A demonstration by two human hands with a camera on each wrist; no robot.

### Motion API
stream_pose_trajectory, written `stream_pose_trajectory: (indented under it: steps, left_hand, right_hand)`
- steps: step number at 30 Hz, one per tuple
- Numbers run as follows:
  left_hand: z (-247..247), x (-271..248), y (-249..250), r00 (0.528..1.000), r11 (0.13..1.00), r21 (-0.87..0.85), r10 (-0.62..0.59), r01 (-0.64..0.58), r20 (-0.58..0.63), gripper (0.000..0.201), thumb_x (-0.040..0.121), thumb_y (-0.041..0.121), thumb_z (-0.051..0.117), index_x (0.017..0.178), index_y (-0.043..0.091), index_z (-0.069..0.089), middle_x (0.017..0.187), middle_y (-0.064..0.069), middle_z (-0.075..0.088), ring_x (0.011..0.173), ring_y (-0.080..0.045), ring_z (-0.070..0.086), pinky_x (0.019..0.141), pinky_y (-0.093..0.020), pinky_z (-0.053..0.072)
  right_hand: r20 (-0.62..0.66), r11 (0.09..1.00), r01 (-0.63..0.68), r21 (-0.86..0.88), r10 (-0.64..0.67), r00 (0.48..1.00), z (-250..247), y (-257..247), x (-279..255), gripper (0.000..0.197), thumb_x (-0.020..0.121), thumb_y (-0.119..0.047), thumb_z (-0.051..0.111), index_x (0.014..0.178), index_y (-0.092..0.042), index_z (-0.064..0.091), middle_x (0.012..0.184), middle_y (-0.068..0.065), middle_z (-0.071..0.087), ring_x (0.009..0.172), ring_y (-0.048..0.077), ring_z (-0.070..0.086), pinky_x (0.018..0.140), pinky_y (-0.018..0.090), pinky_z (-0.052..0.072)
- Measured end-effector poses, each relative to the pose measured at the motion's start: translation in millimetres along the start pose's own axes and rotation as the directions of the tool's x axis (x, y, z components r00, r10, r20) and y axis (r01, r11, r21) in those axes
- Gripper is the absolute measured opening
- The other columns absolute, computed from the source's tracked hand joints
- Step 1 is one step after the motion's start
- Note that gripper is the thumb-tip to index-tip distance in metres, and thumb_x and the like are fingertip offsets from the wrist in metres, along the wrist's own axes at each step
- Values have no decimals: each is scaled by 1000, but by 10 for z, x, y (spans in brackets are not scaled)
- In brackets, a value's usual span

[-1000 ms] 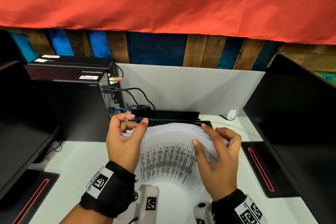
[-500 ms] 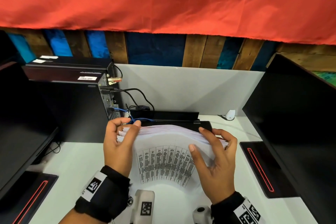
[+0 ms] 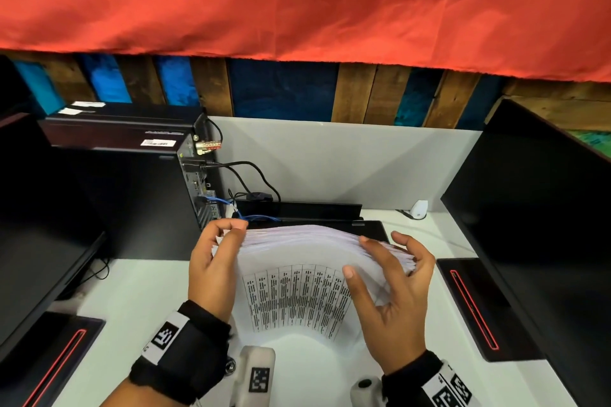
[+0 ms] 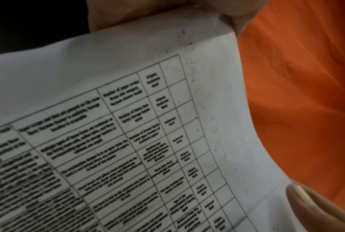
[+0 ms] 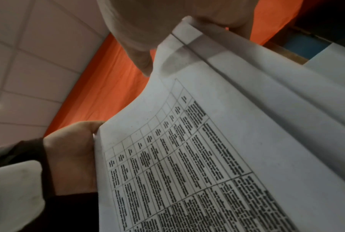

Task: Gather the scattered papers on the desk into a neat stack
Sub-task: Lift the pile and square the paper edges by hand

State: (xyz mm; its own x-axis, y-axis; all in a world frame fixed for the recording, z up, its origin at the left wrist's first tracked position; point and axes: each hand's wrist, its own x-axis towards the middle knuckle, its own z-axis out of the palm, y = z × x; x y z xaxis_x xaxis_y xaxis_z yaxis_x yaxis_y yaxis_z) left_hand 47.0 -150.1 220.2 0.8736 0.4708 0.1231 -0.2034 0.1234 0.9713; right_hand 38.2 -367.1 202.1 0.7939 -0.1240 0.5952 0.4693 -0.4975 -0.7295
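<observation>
A thick stack of white papers [image 3: 297,261] stands upright on its lower edge on the white desk [image 3: 132,294], bowed toward me, the near sheet printed with a table. My left hand [image 3: 215,261] grips the stack's left edge, thumb in front and fingers curled over the top corner. My right hand [image 3: 393,277] holds the right edge, thumb on the front sheet and fingers behind it. The left wrist view is filled by the printed sheet [image 4: 137,141] with a fingertip at each edge. In the right wrist view the sheet [image 5: 207,157] appears again, with my left hand [image 5: 74,157] on its far edge.
A black computer tower [image 3: 125,182] with cables stands at the left rear, dark monitors [image 3: 545,241] flank both sides, and a black tray [image 3: 304,211] sits behind the stack. Red cloth [image 3: 297,0] hangs overhead. A small white object [image 3: 419,209] lies at the back right.
Both hands and the stack have stayed nearly in place; the stack shifted slightly and the left fingers curled a little more over the top left corner.
</observation>
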Motion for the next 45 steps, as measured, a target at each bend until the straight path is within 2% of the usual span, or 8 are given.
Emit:
stream_pose_trajectory:
  steps: [4,9,16,24,31,34,39,45]
  left_hand:
    - [3,-25,5,998,999,-43,-25,27,49,46,68,54,60,93,16,65,102,-14,66,99,-29,61,93,-42,45]
    - [-89,1,-91,968,997,-63,-16,33,250,85,39,67,80,104,17,58,89,1,72,80,-14,71,67,-25,58]
    - [-138,150,-312,887,984,18,-167,177,429,95,27,48,93,106,6,60,100,-12,73,95,-26,70,78,-32,59]
    - [-108,130,-382,823,957,111,-286,267,491,99,29,38,95,118,16,58,113,-7,72,108,-22,67,94,-39,50]
    - [-67,126,-406,873,956,39,-282,291,399,101,23,40,95,115,20,58,109,-3,74,103,-19,69,85,-33,56]
    - [-16,89,-393,884,959,7,-264,283,385,102,21,39,95,113,12,61,104,-5,75,95,-18,72,72,-21,58]
    - [-12,59,-377,893,968,42,-243,246,379,101,26,40,95,116,11,61,108,-10,74,102,-24,70,88,-39,55]
    - [-9,48,-328,890,975,30,-215,222,403,93,24,39,95,108,12,65,104,-9,75,98,-22,71,79,-28,59]
  right_hand:
    - [-14,997,-60,58,61,998,-8,-29,49,45,77,-31,71,117,-40,54,126,-13,38,123,-4,41,96,0,33]
    - [90,917,-255,307,239,967,-38,63,69,88,66,-41,80,137,-51,27,134,-6,50,127,10,49,106,24,40]
    - [498,662,-595,455,365,787,-81,360,208,95,46,-41,92,127,-7,54,115,12,71,108,28,67,87,34,57]
    - [620,663,-664,345,370,692,-103,438,227,62,54,-8,87,112,-13,66,106,9,75,102,24,71,81,27,57]
    - [465,604,-667,436,483,742,14,468,221,102,27,-39,96,118,-14,58,107,6,75,99,22,71,73,25,59]
    - [367,605,-623,495,504,782,63,408,194,101,33,-45,93,122,-19,54,112,5,72,103,20,69,80,30,58]
    - [308,653,-574,494,486,818,53,302,168,96,40,-62,86,123,-25,55,115,1,71,107,19,68,97,47,50]
    - [225,703,-490,516,441,869,77,163,186,86,54,-54,81,128,-24,49,117,-1,68,109,14,65,102,48,47]
